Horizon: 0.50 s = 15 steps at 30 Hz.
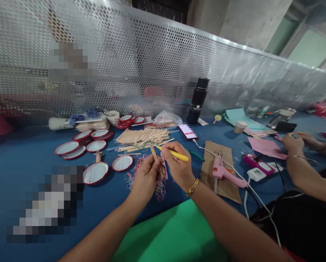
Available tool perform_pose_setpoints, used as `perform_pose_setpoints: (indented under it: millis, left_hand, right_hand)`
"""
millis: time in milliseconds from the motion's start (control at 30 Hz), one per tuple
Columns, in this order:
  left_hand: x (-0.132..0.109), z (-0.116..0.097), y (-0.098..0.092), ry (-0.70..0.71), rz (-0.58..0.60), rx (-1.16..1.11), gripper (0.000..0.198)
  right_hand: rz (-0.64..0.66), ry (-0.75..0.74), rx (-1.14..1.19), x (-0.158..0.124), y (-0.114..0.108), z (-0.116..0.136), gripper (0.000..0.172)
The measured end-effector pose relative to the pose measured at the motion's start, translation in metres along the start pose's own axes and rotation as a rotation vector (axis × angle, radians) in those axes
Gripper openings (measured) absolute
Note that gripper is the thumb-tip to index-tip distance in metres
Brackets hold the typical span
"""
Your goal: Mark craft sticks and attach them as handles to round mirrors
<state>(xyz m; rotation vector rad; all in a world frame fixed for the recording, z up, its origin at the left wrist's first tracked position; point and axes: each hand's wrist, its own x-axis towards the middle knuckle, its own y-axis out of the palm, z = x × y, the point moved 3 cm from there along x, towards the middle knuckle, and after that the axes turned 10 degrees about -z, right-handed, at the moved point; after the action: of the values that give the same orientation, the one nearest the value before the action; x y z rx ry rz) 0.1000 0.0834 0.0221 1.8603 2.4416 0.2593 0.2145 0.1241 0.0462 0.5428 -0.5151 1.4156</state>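
In the head view my left hand (pixel 148 174) is closed on a wooden craft stick (pixel 153 152), which points up and away. My right hand (pixel 177 163) grips a yellow marker (pixel 179 156), its tip close to the stick's upper end. A pink stick (pixel 164 168) shows between the two hands. Colorful rubber bands (pixel 160 191) lie on the blue table (pixel 103 205) beneath and around my left hand. Beyond them is a pile of wooden craft sticks (pixel 142 135). Several round, red-rimmed mirrors (pixel 96 173) lie to the left.
A pink glue gun (pixel 227 174) rests on cardboard (pixel 206 165) at the right, with white cables beside it. Behind stand a phone (pixel 188 131) and a black bottle (pixel 198 102) near a perforated metal screen (pixel 163 58). Another person's hands (pixel 294 145) are at far right.
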Motion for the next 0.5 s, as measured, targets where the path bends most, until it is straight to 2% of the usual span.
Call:
perform_pose_setpoints:
  millis: [200,500]
  left_hand:
    - [-0.0014,-0.0045,-0.0015,0.021,-0.045,0.036,0.036]
    - [-0.0007,0.0012,-0.0022,-0.006,-0.048,0.062,0.036]
  right_hand:
    - [-0.045,0.043,-0.040,-0.0005,0.0002,-0.0026,0.003]
    - [-0.050,0.095,-0.045,-0.0024,0.0011,0.0011,0.008]
